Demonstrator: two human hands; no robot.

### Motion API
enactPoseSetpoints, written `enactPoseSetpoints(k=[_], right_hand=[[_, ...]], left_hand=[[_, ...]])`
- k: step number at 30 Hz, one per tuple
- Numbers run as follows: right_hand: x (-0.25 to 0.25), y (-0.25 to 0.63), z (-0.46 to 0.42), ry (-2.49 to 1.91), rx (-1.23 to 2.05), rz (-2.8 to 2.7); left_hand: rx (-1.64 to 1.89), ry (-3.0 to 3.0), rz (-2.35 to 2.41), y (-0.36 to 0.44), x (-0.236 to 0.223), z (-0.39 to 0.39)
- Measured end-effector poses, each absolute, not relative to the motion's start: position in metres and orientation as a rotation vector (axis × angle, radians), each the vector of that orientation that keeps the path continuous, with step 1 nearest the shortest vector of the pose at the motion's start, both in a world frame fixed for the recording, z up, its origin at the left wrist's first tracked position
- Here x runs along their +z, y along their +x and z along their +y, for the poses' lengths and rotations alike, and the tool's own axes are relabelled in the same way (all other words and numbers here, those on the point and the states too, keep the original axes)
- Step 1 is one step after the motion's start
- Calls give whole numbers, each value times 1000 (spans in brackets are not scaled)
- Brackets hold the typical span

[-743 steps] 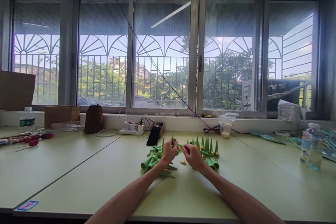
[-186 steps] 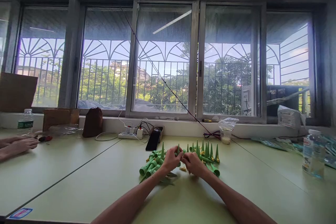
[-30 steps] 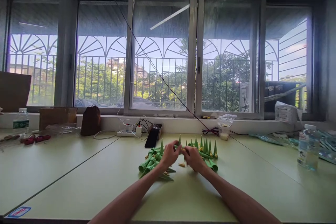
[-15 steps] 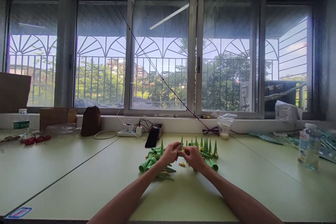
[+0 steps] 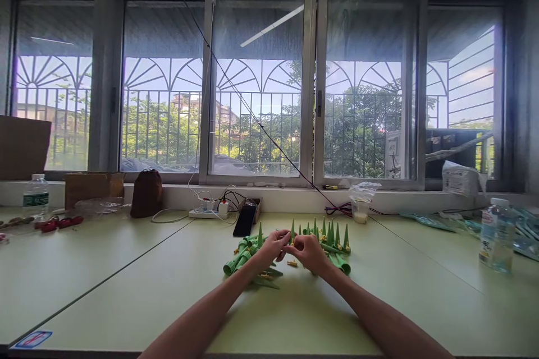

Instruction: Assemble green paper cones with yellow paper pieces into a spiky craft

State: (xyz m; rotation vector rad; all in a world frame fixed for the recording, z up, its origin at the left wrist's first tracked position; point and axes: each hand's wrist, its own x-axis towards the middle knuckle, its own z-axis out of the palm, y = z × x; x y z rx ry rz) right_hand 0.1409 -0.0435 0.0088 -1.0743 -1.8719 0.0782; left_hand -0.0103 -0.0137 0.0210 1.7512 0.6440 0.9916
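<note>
My left hand (image 5: 273, 245) and my right hand (image 5: 308, 251) meet over the pale green table (image 5: 126, 286), fingers pinched together around a green cone spike (image 5: 292, 230) that points upward between them. To the left of my left hand lies a pile of loose green cones (image 5: 241, 255). Behind my right hand several green cones with small yellow parts stand upright in a cluster (image 5: 330, 235). A small yellow piece (image 5: 291, 263) lies on the table below my hands. What my fingertips pinch beyond the cone is too small to make out.
A black phone (image 5: 245, 220) and a white power strip (image 5: 207, 212) sit near the window sill. A brown pouch (image 5: 146, 193), cardboard box (image 5: 93, 186) and water bottle (image 5: 35, 196) are at the left. Another bottle (image 5: 493, 234) stands right. A plastic bag (image 5: 362, 202) sits behind the cones.
My hands have stayed together at the same spot, with small finger shifts on the cone. The other person's hands seen at the far left several seconds ago are gone.
</note>
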Motion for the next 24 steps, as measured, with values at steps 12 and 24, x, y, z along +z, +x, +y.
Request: enactPoseSetpoints(k=[12, 24], right_hand=[[9, 141, -46, -1084, 95, -1911], [9, 140, -48, -1051, 164, -1903]], left_hand=[[989, 1795, 687, -8, 24, -20], [991, 1724, 687, -4, 21, -22]])
